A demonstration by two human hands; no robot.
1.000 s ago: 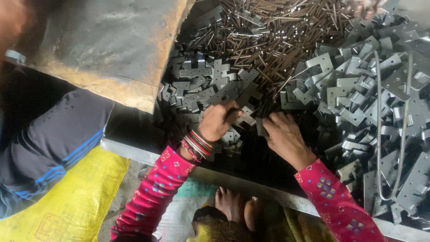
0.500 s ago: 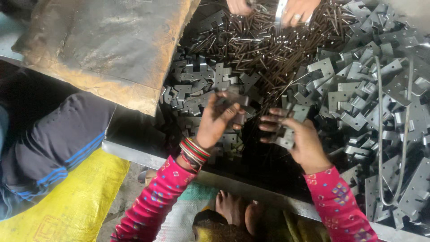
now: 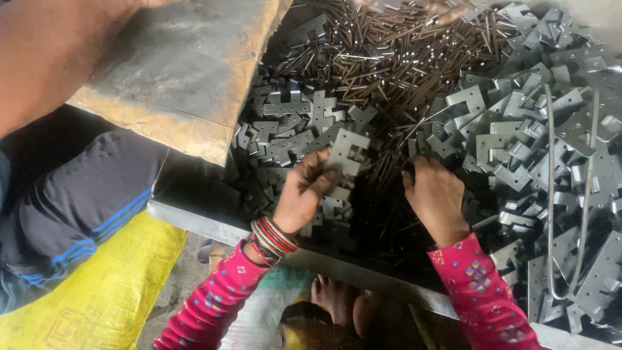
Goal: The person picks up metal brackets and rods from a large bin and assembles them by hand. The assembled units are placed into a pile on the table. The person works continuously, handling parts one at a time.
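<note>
Left hand (image 3: 301,198) pinches a flat grey notched metal plate (image 3: 345,155) above the heap; right hand (image 3: 435,194), fingers spread, empty, rests beside thin brown rods (image 3: 382,65) (grip edges, likely sharp).

At the top edge of the frame, another person's hand (image 3: 447,6) is cut off and blurred. The right hand (image 3: 435,194) has its fingertips buried among the thin metal pins (image 3: 389,58), so its grip cannot be told. The bent wire loop (image 3: 570,194) is part-hidden under grey brackets (image 3: 518,149) at lower right.
</note>
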